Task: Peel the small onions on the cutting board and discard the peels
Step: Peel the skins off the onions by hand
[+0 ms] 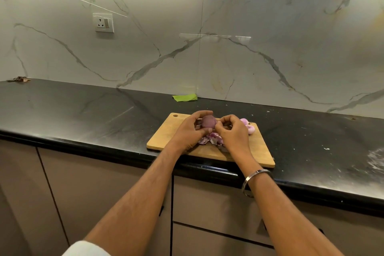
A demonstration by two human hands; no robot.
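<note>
Both hands hold one onion, seemingly mid-grip, above board.

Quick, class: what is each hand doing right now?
Left hand: grips the purple onion.
Right hand: fingers curled, pinching at the onion's skin.
</note>
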